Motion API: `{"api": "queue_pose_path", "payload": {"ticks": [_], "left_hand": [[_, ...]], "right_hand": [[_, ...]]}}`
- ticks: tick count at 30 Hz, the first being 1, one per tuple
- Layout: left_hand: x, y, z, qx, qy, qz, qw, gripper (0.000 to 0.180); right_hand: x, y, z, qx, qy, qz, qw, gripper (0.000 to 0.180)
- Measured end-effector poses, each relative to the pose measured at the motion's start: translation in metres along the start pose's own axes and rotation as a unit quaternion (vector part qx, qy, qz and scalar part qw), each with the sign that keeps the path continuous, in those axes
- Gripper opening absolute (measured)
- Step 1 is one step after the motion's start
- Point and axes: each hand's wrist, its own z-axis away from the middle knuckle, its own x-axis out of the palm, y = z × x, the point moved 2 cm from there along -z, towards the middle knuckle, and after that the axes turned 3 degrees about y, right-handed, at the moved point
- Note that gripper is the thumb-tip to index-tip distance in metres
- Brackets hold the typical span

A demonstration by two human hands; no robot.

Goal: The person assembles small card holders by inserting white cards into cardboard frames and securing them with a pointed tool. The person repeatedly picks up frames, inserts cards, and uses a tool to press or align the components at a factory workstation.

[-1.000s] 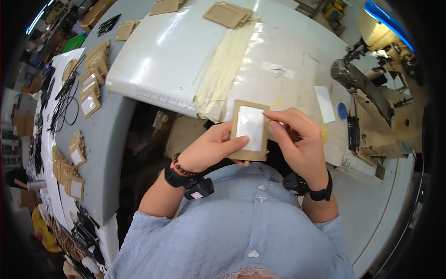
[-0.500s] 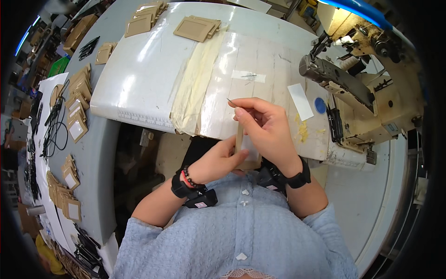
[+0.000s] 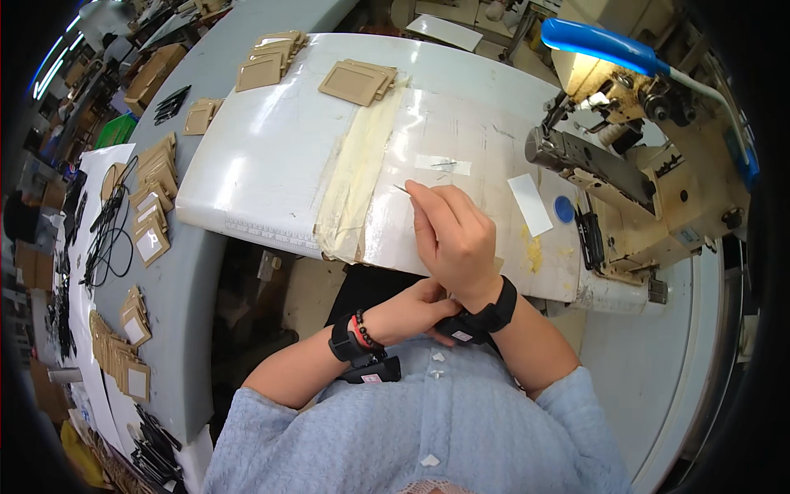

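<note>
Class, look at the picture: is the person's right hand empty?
No, the thumb and forefinger of the right hand pinch a thin pointed tool, whose tip pokes out past them.

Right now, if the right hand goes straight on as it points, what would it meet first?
Probably the cream tape strip on the table, though the right hand may pass above it; depth is unclear.

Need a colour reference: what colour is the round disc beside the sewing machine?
The round disc is blue, seen in the head view, the only one.
</note>
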Motion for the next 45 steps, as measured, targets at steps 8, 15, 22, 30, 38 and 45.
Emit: {"api": "queue_pose_path", "payload": {"ticks": [8,15,22,30,38,45], "left_hand": [[-0.005,-0.004,0.000,0.022,0.033,-0.020,0.999,0.031],[-0.005,-0.007,0.004,0.026,0.035,-0.049,0.998,0.029],[0.000,-0.003,0.002,0.005,0.042,-0.024,0.999,0.041],[-0.015,0.043,0.050,0.043,0.044,0.007,0.998,0.045],[-0.015,0.032,0.055,0.065,0.040,-0.013,0.997,0.046],[-0.020,0.023,0.057,0.078,0.057,-0.007,0.995,0.043]], "right_hand": [[0.003,-0.001,0.000,-0.183,-0.001,0.010,0.983,0.038],[-0.005,-0.014,0.010,-0.315,-0.049,-0.091,0.943,0.040],[0.016,0.001,-0.001,0.132,-0.098,-0.173,0.971,0.016],[-0.067,-0.001,-0.015,0.109,-0.172,-0.146,0.968,0.021],[-0.056,-0.013,0.015,0.061,-0.243,-0.122,0.960,0.027],[-0.051,-0.015,0.019,0.048,-0.238,-0.099,0.965,0.028]]}}
